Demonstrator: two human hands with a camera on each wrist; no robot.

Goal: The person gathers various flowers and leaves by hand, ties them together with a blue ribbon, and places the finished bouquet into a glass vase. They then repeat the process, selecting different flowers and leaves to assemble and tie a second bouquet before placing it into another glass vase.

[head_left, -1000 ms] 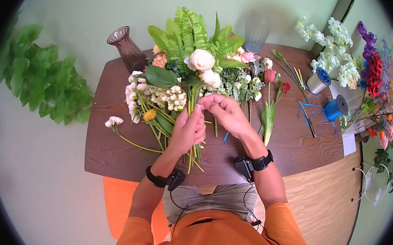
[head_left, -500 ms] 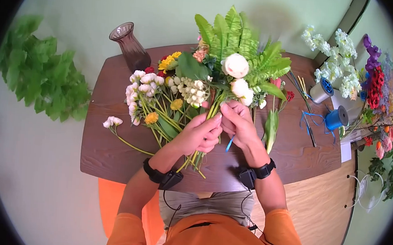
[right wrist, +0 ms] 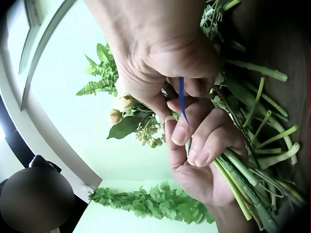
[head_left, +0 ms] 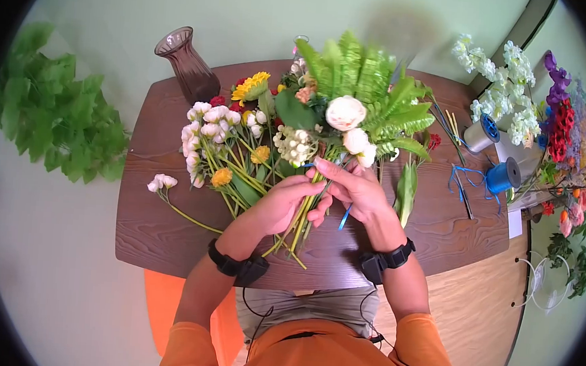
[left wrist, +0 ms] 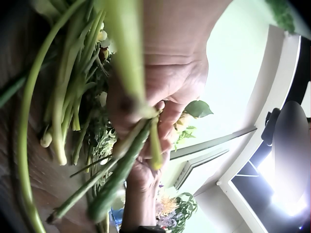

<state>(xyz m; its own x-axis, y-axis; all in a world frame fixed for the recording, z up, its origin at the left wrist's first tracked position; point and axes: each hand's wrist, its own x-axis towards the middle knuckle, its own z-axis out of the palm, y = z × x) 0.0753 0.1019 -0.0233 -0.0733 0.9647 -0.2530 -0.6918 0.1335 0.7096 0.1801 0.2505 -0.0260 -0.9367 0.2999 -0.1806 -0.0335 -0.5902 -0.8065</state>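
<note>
My left hand (head_left: 286, 204) grips the green stems (head_left: 298, 227) of a bouquet above the table's near half. The bouquet carries fern leaves (head_left: 358, 75), a cream rose (head_left: 346, 112) and a cluster of white berries (head_left: 293, 146). Against the stems, just below the blooms, my right hand (head_left: 360, 194) pinches a blue ribbon (right wrist: 182, 99), its thumb lying across the front. One ribbon end (head_left: 345, 217) hangs down below the right hand. Cut stem ends (left wrist: 119, 182) stick out of the left fist in the left wrist view.
Loose white flowers (head_left: 208, 131) and yellow blooms (head_left: 221, 176) lie left on the brown table (head_left: 161, 225). A purple glass vase (head_left: 191, 67) stands at the back left. Blue (head_left: 503, 176) and white (head_left: 481, 133) ribbon spools stand right, beside more flowers (head_left: 559, 120).
The bouquet and both hands have moved right and nearer, showing yellow and red flowers behind on the left. My right hand has come in closer round the stems, with blue ribbon at its fingers.
</note>
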